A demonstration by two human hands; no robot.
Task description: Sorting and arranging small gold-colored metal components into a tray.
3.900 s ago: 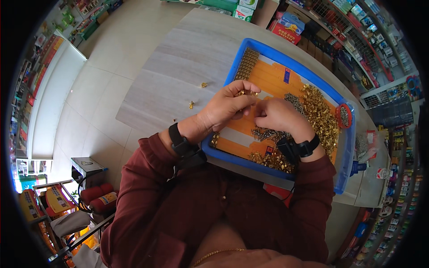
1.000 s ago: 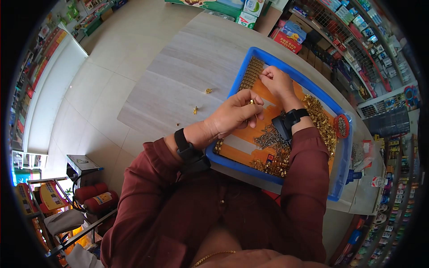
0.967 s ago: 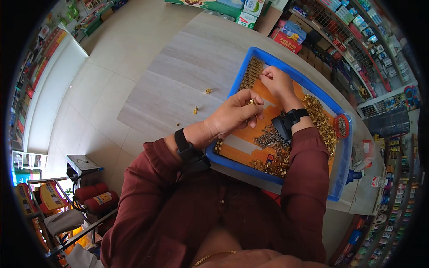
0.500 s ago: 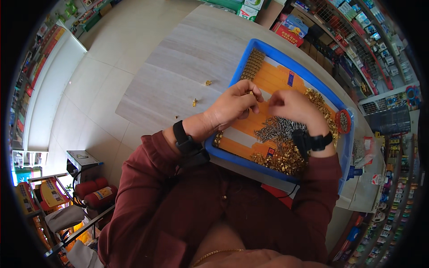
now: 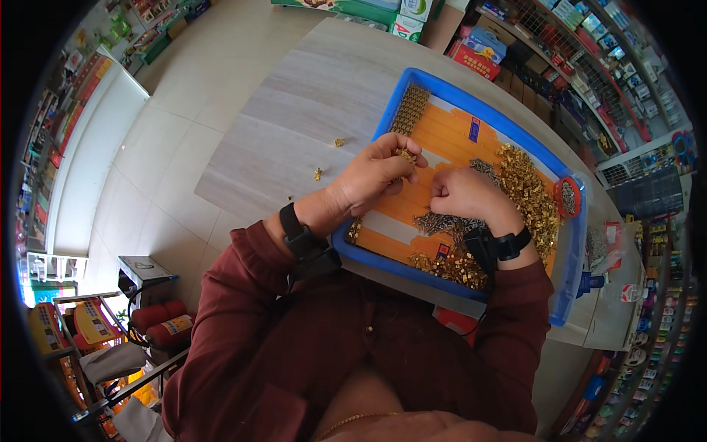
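Note:
Curled over the left side of a blue plastic tray (image 5: 482,100), my left hand (image 5: 374,175) has small gold metal pieces (image 5: 406,155) between its thumb and fingers. My right hand (image 5: 471,193) is closed in a pinch just right of it, above the tray; whatever its fingertips hold is hidden. Beneath and beside that hand spreads a pile of silver screws (image 5: 444,223). Gold metal fittings (image 5: 524,180) are heaped along the tray's right side, and more gold fittings (image 5: 460,271) lie near its front edge. Orange printed cardboard (image 5: 451,132) lines the tray.
Tight rows of brassy pieces (image 5: 410,109) fill the tray's far left corner. A red dish (image 5: 567,197) of screws sits at the right rim. Loose gold pieces (image 5: 339,142) lie on the wooden table (image 5: 287,96). Stocked shelves (image 5: 589,66) stand at the right.
My right hand has moved slightly down and left, its fingers now pinched together. My left hand stays nearly in place, turned so the gold pieces in it show more.

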